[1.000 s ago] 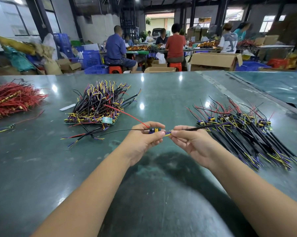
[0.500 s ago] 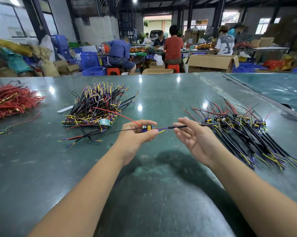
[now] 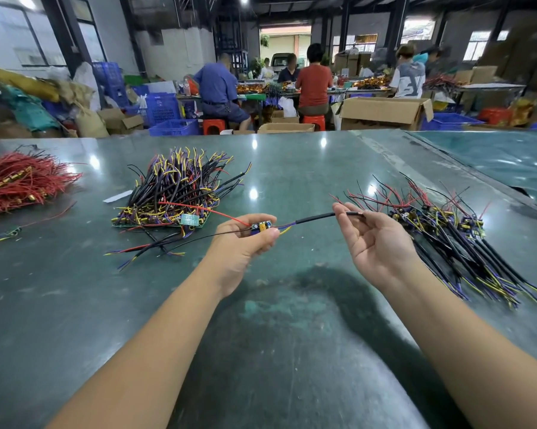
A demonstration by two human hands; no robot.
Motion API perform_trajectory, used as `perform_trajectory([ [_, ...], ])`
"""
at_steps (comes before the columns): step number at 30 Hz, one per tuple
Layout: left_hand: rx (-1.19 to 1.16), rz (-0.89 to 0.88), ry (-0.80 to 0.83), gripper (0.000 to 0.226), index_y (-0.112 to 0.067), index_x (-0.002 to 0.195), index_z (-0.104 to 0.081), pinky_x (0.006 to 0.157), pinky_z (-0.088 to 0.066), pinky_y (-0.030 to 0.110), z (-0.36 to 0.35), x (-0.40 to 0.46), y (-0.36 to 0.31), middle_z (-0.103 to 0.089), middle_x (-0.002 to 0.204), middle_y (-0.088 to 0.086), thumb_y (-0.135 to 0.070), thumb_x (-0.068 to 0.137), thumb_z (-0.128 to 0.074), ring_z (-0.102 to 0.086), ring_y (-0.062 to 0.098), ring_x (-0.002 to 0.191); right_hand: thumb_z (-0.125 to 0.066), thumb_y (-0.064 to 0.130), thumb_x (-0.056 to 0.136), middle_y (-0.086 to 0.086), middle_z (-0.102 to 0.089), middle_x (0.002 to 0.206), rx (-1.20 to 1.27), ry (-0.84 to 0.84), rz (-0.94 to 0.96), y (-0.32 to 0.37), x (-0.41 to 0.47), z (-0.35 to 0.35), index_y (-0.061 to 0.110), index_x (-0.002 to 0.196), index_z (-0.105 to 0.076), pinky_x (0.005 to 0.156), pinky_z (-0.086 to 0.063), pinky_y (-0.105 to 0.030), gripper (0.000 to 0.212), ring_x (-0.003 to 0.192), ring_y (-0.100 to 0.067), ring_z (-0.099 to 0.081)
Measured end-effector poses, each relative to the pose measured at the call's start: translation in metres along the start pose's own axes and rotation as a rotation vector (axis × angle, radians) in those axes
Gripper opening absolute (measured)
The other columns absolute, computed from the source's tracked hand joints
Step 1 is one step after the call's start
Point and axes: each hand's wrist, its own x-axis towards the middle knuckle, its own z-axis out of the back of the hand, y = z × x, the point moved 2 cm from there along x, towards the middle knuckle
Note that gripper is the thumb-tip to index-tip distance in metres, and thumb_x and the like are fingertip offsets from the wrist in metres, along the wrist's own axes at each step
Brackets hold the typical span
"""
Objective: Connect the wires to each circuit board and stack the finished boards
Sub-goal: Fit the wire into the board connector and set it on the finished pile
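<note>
Left hand (image 3: 245, 239) pinches a small circuit board (image 3: 261, 226), while right hand (image 3: 375, 243), palm up, pinches its black-sleeved wire (image 3: 315, 217) between thumb and fingertips.

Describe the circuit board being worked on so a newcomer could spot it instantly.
On the green table, between two wire heaps, the left hand pinches a small blue circuit board. Unlike the heaped boards, it is lifted, its black sleeved wire running to the right hand.
</note>
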Motion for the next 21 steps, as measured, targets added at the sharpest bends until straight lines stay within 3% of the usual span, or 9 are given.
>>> perform_trajectory([
  [4, -0.068, 0.026, 0.021, 0.020, -0.009, 0.090, -0.067, 0.056, -0.049, 0.012, 0.0008, 0.0011, 0.0002, -0.064, 0.061, -0.005, 0.008, 0.081, -0.062, -0.058, 0.004, 0.052, -0.037, 0.000, 0.100, -0.014, -0.068, 0.085, -0.100, 0.031, 0.016, -0.0005, 0.0003, -0.0017, -0.008, 0.109, -0.053, 0.064, -0.056, -0.016, 0.021, 0.067, -0.014, -0.071],
  [7, -0.044, 0.056, 0.027, 0.019, -0.009, 0.090, -0.066, 0.055, -0.049, 0.012, 0.0049, 0.0030, 0.0009, -0.063, 0.060, -0.004, 0.007, 0.082, -0.062, -0.058, 0.004, 0.052, -0.033, -0.001, 0.100, -0.013, -0.071, 0.080, -0.098, 0.052, -0.006, 0.0004, -0.0003, -0.0032, -0.009, 0.115, -0.051, 0.062, -0.056, -0.016, 0.025, 0.067, -0.014, -0.071],
  [11, -0.026, 0.075, 0.002, 0.018, -0.009, 0.090, -0.066, 0.055, -0.049, 0.012, 0.0084, 0.0042, 0.0027, -0.063, 0.059, -0.004, 0.006, 0.082, -0.063, -0.058, 0.003, 0.052, -0.029, -0.004, 0.100, -0.018, -0.069, 0.089, -0.070, 0.094, 0.006, -0.0017, -0.0025, -0.0059, -0.009, 0.122, -0.044, 0.066, -0.057, -0.020, 0.027, 0.074, -0.018, -0.072],
  [14, -0.034, 0.069, 0.007, 0.017, -0.009, 0.089, -0.067, 0.055, -0.049, 0.012, 0.0068, 0.0042, 0.0027, -0.063, 0.061, -0.004, 0.006, 0.081, -0.063, -0.059, 0.004, 0.052, -0.028, -0.005, 0.099, -0.020, -0.068, 0.092, -0.062, 0.105, 0.031, 0.0005, -0.0042, -0.0079, -0.008, 0.118, -0.046, 0.069, -0.058, -0.021, 0.026, 0.076, -0.019, -0.072],
  [21, -0.141, 0.105, 0.042, 0.018, -0.011, 0.088, -0.069, 0.056, -0.050, 0.011, 0.0041, 0.0022, 0.0014, -0.065, 0.064, -0.004, 0.003, 0.076, -0.065, -0.060, 0.004, 0.054, -0.032, -0.002, 0.098, -0.012, -0.072, 0.075, -0.040, 0.103, 0.031, 0.0008, -0.0082, -0.0094, 0.003, 0.101, -0.050, 0.060, -0.055, -0.017, 0.019, 0.061, -0.015, -0.068],
])
